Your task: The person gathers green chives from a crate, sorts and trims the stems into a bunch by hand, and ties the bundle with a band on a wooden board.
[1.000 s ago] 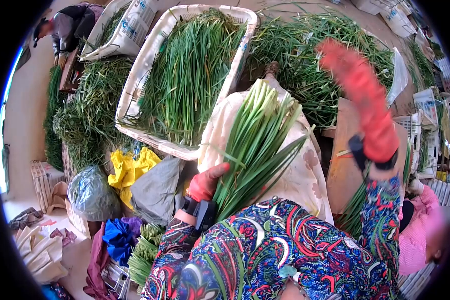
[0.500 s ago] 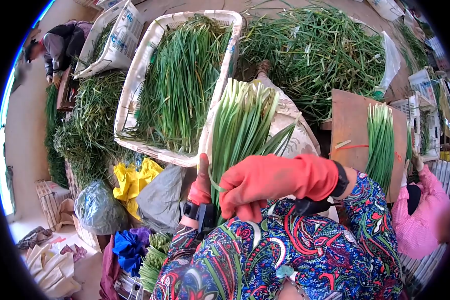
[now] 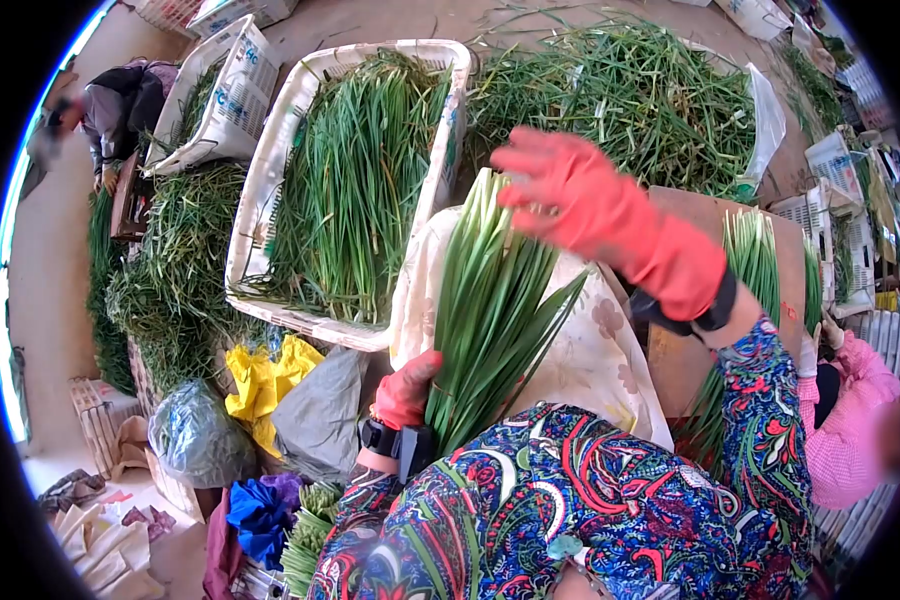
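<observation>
Head view; left hand (image 3: 407, 390) grips green bundle (image 3: 485, 315); right hand (image 3: 560, 190) spread open, perhaps touching pale ends (image 3: 482, 205).

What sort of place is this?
Probably a produce packing or sorting shed: a large white crate full of long green stalks, a loose heap of greens on the floor, and a second person in pink beside more bundled stalks.

wearing red gloves (image 3: 660, 250), black straps (image 3: 717, 306) round both wrists, and look, sporting a blocky black unit (image 3: 415, 453) on the left; dressed in swirling paisley (image 3: 610, 500), blue, red, green, white, right down the long sleeves (image 3: 765, 400).
</observation>
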Motion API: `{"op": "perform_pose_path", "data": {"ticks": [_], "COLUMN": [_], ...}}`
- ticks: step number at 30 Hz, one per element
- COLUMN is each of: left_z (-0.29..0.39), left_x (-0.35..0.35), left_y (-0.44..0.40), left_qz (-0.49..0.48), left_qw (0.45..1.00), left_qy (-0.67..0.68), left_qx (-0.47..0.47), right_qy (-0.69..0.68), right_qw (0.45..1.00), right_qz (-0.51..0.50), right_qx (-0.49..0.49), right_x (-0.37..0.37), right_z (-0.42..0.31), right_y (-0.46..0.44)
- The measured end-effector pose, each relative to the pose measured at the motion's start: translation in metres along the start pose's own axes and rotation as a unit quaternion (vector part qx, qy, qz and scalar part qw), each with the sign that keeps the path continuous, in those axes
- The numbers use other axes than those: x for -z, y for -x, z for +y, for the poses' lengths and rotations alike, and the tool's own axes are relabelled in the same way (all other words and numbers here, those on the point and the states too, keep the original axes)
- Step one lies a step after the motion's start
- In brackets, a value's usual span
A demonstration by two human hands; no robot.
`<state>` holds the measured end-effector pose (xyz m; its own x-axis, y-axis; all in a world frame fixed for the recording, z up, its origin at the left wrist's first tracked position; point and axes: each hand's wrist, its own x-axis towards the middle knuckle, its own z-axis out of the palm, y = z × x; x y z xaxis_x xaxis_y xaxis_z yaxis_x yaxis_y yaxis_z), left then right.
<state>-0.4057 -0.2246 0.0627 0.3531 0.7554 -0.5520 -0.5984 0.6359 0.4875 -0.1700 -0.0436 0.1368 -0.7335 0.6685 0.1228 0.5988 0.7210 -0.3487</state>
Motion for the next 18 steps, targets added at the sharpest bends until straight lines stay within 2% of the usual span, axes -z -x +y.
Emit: {"op": "perform_pose_path", "data": {"ticks": [2,5,6,9,10,13,14,17,18], "left_z": [0.008,0.009,0.011,0.018,0.022,0.020,0.019,0.015,0.014], "left_x": [-0.019,-0.010,-0.013,-0.021,-0.026,-0.032,-0.031,-0.023,-0.021], "left_y": [0.004,-0.005,-0.006,-0.007,-0.006,-0.008,-0.009,-0.012,-0.013], "left_qz": [-0.035,-0.086,-0.087,-0.058,-0.029,-0.057,-0.058,-0.066,-0.069], "left_qw": [0.999,0.990,0.989,0.980,0.970,0.977,0.974,0.968,0.969], "left_qy": [-0.003,-0.115,-0.121,-0.182,-0.218,-0.199,-0.213,-0.237,-0.232], "left_qx": [0.021,0.015,0.018,0.061,0.100,0.050,0.048,0.047,0.051], "right_qy": [-0.002,-0.002,0.025,-0.049,-0.103,-0.307,-0.401,-0.267,-0.145], "right_qw": [1.000,0.999,0.993,0.997,0.990,0.944,0.913,0.963,0.989], "right_qz": [0.011,0.042,0.112,-0.021,-0.039,-0.110,-0.074,-0.007,-0.029], "right_qx": [0.000,-0.019,0.014,0.060,0.087,0.049,-0.021,-0.039,-0.001], "right_x": [-0.013,-0.019,-0.027,-0.019,-0.018,-0.011,-0.009,-0.014,-0.017], "right_z": [-0.006,-0.002,0.004,0.006,0.011,0.019,0.011,0.009,0.012], "right_y": [-0.003,-0.007,-0.008,-0.012,-0.013,-0.013,-0.009,-0.010,-0.016]}}
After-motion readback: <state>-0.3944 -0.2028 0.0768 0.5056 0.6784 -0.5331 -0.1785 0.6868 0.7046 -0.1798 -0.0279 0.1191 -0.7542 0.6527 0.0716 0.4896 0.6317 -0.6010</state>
